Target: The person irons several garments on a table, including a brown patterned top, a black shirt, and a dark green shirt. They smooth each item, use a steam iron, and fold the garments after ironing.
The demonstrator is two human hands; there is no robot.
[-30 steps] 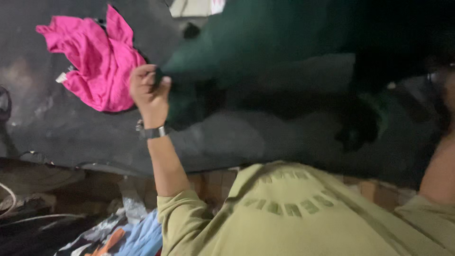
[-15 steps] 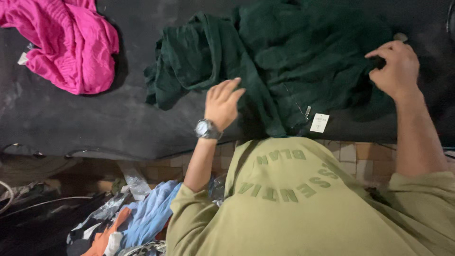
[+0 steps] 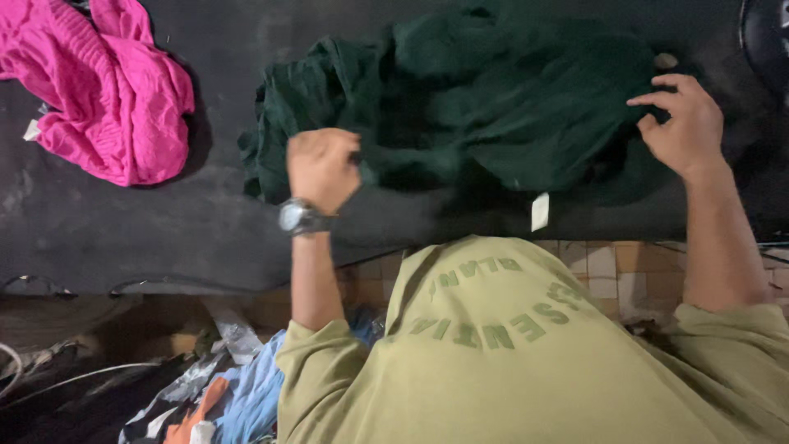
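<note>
Dark green garment (image 3: 509,107) spread in a rumpled heap across the middle of the dark surface (image 3: 123,230), its near hem hanging just over the front edge.

Left hand (image 3: 322,168), wristwatch (image 3: 297,217) below it, at the garment's left part; fingers clenched into a fist on a fold of green cloth. Right hand (image 3: 682,127) at the garment's right edge; fingers curled, tips pinching or pressing the cloth. Cannot tell for certain that a fold is caught there.

Risks, as judged: hem already over the edge, so a pull toward the body could drag the garment off onto the clutter below. Left end bunched thick; tugging from both sides could twist it rather than flatten it. Right grip looks shallow and could slip.

Labels: small white rectangular tag (image 3: 539,211) at the garment's near hem, hanging upright, right of centre. Another small white tag (image 3: 31,130) at the left edge of the pink garment (image 3: 107,90), which lies well left of the green one, apart from it.

Below the surface, left of the green garment: mixed cloth pile (image 3: 238,403), blue and orange.
</note>
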